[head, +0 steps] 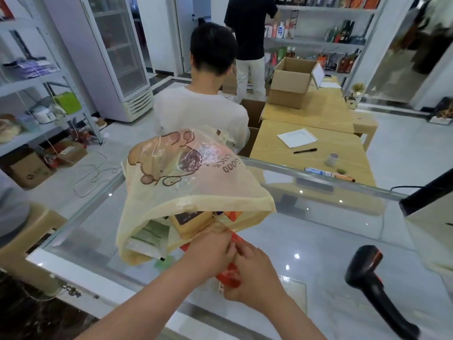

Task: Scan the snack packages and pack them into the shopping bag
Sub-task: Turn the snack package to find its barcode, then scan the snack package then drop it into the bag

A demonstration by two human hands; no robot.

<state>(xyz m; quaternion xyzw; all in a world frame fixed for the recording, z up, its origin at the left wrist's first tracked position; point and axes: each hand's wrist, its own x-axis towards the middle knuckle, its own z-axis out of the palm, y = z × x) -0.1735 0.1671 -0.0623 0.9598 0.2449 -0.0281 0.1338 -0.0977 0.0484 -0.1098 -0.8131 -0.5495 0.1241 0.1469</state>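
A pale yellow shopping bag (193, 177) with a bear print and "GOOD LUCK" lies on the glass counter (318, 241), its mouth facing me. Inside it I see a tan box (191, 223) and a green-and-white package (149, 235). My left hand (208, 253) grips the bag's near rim at the mouth. Touching it on the right, my right hand (252, 273) grips a red snack package (230, 276), whose upper end reaches the bag's mouth. Most of the red package is hidden by my hands.
A black handheld barcode scanner (375, 285) lies on the counter at the right, beside a monitor's edge (429, 200). Beyond the counter a person in a white shirt (203, 111) sits facing away. Wooden tables (318, 143) hold paper, pens and a cardboard box (291, 82).
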